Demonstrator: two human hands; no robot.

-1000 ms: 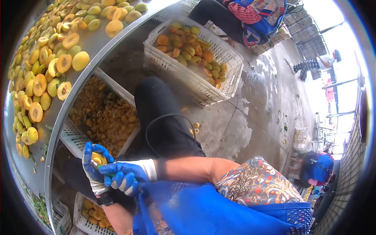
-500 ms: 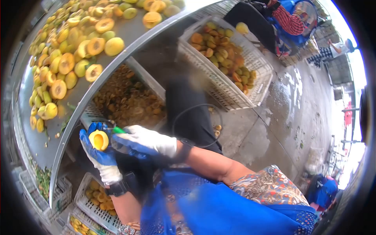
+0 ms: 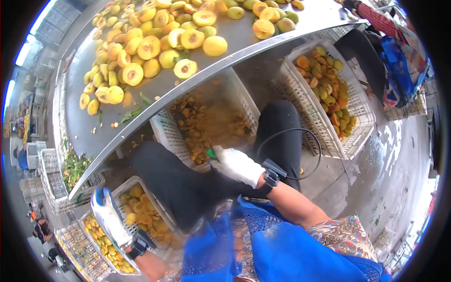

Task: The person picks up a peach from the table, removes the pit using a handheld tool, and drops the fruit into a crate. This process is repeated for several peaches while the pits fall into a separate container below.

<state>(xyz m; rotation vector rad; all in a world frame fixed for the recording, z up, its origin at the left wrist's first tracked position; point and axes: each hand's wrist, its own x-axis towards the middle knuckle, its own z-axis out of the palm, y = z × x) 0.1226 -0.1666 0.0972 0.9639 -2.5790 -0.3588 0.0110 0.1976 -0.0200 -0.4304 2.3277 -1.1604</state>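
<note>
My right hand (image 3: 238,165), in a white and blue glove, is closed round a tool with a green handle (image 3: 211,153), above the crate of brown scraps (image 3: 162,129) under the table edge. My left hand (image 3: 109,214), gloved the same way, is out at the lower left over a crate of yellow fruit pieces (image 3: 96,232). Its palm side and any contents are hidden from view. Beside it stands another crate of cut fruit (image 3: 142,207). Halved and whole yellow fruit (image 3: 148,47) lie spread on the metal table (image 3: 141,123).
A white crate of fruit (image 3: 300,113) stands right of my knees. A crate with green leaves (image 3: 61,202) is at the left. Another person (image 3: 383,19) sits at the upper right. A black cable (image 3: 321,150) loops near my right knee.
The view has turned left. My left hand has moved away from my right hand, down to the side crates; the hollow fruit half it held is out of sight. My right hand keeps the green-handled tool.
</note>
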